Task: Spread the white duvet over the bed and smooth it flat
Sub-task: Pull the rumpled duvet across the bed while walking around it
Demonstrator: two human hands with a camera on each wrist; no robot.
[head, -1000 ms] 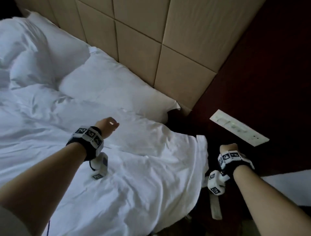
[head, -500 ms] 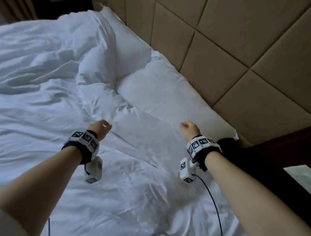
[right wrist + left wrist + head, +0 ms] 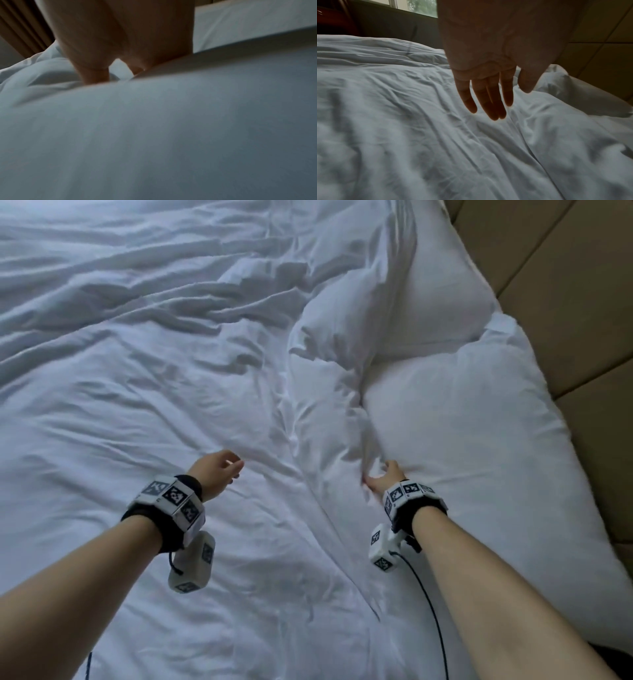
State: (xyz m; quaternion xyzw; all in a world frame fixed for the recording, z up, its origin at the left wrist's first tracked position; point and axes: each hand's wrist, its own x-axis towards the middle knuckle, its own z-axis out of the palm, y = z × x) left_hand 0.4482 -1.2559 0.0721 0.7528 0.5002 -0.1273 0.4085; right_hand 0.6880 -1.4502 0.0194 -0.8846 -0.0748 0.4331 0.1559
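The white duvet (image 3: 171,405) lies wrinkled across the bed, its bunched top edge running down beside the pillows. My left hand (image 3: 222,470) hovers just above the duvet with nothing in it. In the left wrist view its fingers (image 3: 488,101) are straight and clear of the cloth (image 3: 402,135). My right hand (image 3: 382,477) is down at the duvet's folded edge, against the near pillow (image 3: 462,440). Its thumb and curled fingers straddle a ridge of duvet (image 3: 51,75) and pinch it. The fingertips sink out of sight behind the pillow's bulge (image 3: 171,135).
A second pillow (image 3: 445,296) lies further up, half under a raised duvet fold. The tan padded headboard (image 3: 565,285) bounds the bed on the right. A window (image 3: 419,6) is beyond the far side. A black cable (image 3: 428,594) hangs from my right wrist.
My view has swung left from the bedside onto the bed. The right hand came from beside the bed to the duvet edge by the pillow. The left hand's fingers have opened.
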